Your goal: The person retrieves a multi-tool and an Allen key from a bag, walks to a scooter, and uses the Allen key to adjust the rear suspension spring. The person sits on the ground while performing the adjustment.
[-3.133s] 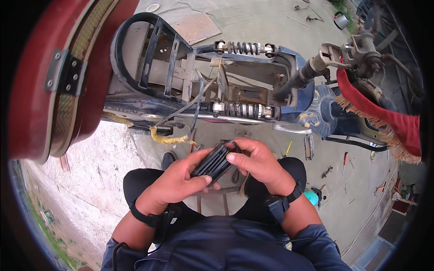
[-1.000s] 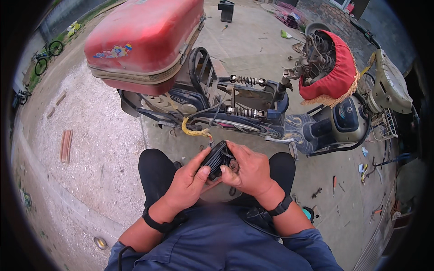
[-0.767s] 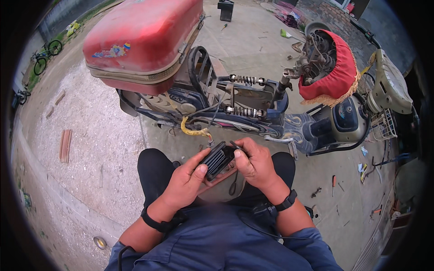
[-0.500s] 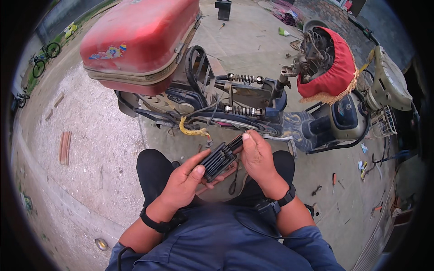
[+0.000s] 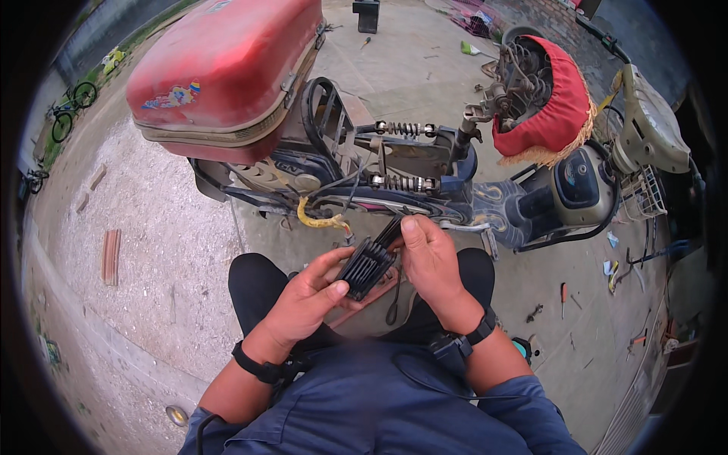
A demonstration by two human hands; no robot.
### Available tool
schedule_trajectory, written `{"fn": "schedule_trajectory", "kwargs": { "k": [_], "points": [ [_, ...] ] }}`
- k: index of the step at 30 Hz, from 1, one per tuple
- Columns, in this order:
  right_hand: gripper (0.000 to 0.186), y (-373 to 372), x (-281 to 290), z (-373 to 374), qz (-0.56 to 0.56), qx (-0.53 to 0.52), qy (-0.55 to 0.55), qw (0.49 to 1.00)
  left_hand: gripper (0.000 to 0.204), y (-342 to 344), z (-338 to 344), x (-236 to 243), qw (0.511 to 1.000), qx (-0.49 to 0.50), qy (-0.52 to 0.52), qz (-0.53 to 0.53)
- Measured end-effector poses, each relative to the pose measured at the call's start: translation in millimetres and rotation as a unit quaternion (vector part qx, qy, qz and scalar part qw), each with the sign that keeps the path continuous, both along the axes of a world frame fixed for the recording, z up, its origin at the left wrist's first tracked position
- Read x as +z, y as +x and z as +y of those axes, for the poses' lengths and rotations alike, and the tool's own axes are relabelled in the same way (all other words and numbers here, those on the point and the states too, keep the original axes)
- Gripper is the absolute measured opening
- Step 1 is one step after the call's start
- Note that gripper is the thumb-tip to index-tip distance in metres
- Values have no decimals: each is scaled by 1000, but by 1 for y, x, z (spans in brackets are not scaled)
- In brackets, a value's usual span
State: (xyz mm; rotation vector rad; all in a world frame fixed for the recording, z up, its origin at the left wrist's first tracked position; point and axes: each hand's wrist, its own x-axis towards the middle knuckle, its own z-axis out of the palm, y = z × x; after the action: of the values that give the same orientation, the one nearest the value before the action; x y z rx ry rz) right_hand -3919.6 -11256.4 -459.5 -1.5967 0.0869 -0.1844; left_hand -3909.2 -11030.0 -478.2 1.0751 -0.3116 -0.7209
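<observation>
A black, rectangular, ribbed block (image 5: 366, 271) is held up in front of the person's body, above the gap between the two knees, tilted so that its far end points to the right. The left hand (image 5: 302, 305) grips its left side, thumb pressed on the near edge and fingers along the far side. The right hand (image 5: 431, 260) pinches a bundle of thin, dark strips (image 5: 389, 232) between thumb and fingers at the block's far right end; whether the strips are joined to the block cannot be told. A looped black cord (image 5: 392, 312) hangs just beside the block on the right.

Just beyond the hands is a cable wrapped in yellow (image 5: 319, 221), beside a dark blue scooter frame (image 5: 459, 180) with exposed coil springs. On the frame's left sits a dusty red hard-shell box (image 5: 220, 72); toward its far right is a fringed red cloth cover (image 5: 552, 121). An orange-handled screwdriver (image 5: 563, 291) lies on the ground to the right.
</observation>
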Motion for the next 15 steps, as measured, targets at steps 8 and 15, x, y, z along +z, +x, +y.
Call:
{"fn": "schedule_trajectory", "kwargs": {
  "k": [8, 15],
  "points": [
    [40, -7, 13, 4, -68, 28, -108, 991, 54, 2, -7, 13, 996, 37, 75, 8],
    [42, -11, 8, 3, -27, 64, -32, 997, 49, 4, -9, 1, 996, 64, 42, 36]
  ]
}}
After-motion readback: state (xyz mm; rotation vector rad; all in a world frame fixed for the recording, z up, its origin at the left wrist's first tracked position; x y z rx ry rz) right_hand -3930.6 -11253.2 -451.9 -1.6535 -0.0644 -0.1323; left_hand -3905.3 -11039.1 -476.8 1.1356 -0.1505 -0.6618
